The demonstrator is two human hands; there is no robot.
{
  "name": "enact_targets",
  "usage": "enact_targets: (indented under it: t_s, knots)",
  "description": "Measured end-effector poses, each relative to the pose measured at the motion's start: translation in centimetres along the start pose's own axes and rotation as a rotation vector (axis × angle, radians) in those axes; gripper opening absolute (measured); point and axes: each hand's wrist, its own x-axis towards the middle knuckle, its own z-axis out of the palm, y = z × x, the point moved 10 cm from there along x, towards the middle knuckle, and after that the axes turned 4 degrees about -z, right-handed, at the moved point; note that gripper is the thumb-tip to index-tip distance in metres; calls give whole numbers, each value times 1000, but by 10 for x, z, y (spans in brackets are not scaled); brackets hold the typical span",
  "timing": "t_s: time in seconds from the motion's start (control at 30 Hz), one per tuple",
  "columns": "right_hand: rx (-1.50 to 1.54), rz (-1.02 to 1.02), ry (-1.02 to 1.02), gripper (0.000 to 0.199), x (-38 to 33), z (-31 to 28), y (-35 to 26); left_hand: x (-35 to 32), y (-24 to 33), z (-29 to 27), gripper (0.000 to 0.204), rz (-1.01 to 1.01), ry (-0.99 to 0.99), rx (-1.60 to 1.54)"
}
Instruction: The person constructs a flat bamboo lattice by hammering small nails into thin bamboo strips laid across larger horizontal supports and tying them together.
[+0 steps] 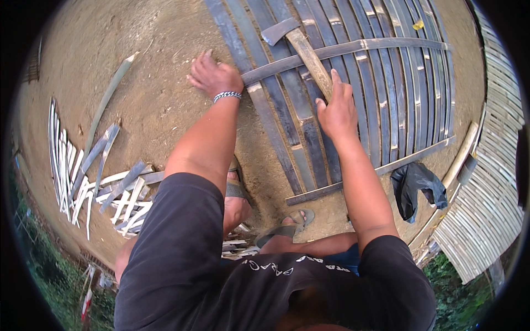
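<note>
**Hatchet in right hand, left hand braced at panel edge**

While you crouch over the slat panel (pixel 353 83), your right hand (pixel 337 113) sits just right of frame centre, fingers wrapped shut around the wooden handle of the hatchet (pixel 301 47). Handle runs up-left from your grip; the grey steel head lies at top centre, flat on the slats.

Left hand (pixel 214 76) is upper centre-left, fingers spread and loosely curled, tips pressed on the dirt ground (pixel 154 105) right at the panel's left edge. It holds nothing. Beaded bracelet (pixel 227 96) on that wrist.

Panel: dark bamboo slats side by side, filling upper right. One cross strip (pixel 342 51) lies over them near the top, passing under the hatchet handle; another cross strip (pixel 381 168) lies near the bottom.

Elsewhere:
- Pile of split bamboo offcuts (pixel 99 182), lower left.
- Black plastic bag (pixel 417 187), right of the panel's lower edge.
- Sandalled foot (pixel 287 223), bottom centre, just below the panel.
</note>
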Motion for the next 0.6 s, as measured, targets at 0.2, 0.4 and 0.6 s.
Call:
enact_targets:
  t_s: [0.2, 0.4, 0.6]
  knots:
    - [532, 122, -189, 58, 11, 37, 4, -3, 1, -1, 48, 7, 9, -62]
    - [1400, 430, -433, 37, -68, 57, -34, -3, -3, -1, 48, -3, 18, -82]
    - [1191, 412, -340, 27, -108, 79, -53, -3, 0, 0, 48, -2, -6, -91]
